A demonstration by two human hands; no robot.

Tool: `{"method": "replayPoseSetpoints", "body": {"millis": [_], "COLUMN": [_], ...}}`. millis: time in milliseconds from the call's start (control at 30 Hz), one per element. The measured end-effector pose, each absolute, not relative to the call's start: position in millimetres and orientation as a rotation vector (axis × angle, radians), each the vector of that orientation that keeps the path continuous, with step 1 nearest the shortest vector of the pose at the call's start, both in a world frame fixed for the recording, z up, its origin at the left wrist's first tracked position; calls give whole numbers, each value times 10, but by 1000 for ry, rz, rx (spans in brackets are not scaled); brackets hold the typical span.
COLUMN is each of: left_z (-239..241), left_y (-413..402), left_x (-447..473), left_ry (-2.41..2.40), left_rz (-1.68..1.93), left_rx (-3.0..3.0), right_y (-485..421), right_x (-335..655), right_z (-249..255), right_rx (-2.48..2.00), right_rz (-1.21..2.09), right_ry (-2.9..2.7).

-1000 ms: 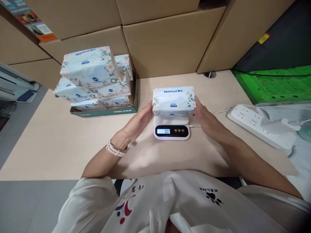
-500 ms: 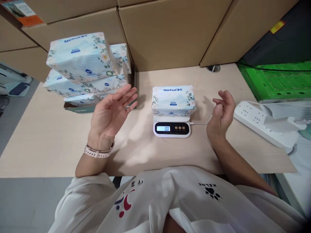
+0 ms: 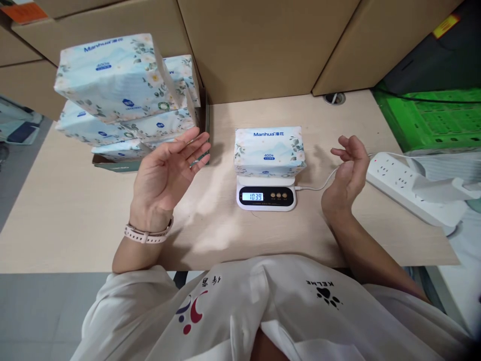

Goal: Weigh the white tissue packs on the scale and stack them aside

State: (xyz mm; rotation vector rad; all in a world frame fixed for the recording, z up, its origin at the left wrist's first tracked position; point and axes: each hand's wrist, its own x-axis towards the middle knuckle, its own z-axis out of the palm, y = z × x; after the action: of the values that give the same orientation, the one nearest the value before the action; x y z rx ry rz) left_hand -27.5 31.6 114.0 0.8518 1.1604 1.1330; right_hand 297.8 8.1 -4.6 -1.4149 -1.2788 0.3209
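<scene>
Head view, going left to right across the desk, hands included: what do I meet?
Left hand, tissue pack on the scale, right hand, white power strip.

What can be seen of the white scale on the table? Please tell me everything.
The scale is white, seemingly plastic, with rounded corners. Its black front panel carries a lit display reading 103.9 and three round gold-coloured buttons. It lies flat on the table. A floral pack rests on top, hiding most of its platform. A white cable joins its right side. Neither the left hand nor the right hand touches it.
</scene>
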Motion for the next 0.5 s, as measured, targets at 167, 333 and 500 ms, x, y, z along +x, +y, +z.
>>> {"method": "replayPoseSetpoints", "body": {"millis": [167,333,500], "left_z": [1100,1078,1093], "left_y": [323,334,321], "left_x": [-285,-235,-170], "left_ry": [1161,1119,1107], "left_rz": [1129,1133,1149], "left_rx": [871,796,694], "right_y": [83,158,231], "right_x": [2951,3063,3175], "right_z": [-36,-210,-367], "right_rx": [-1393,-1299,-1188], "right_rz": [323,215,123], "right_ry": [-1243,-1317,-1399]}}
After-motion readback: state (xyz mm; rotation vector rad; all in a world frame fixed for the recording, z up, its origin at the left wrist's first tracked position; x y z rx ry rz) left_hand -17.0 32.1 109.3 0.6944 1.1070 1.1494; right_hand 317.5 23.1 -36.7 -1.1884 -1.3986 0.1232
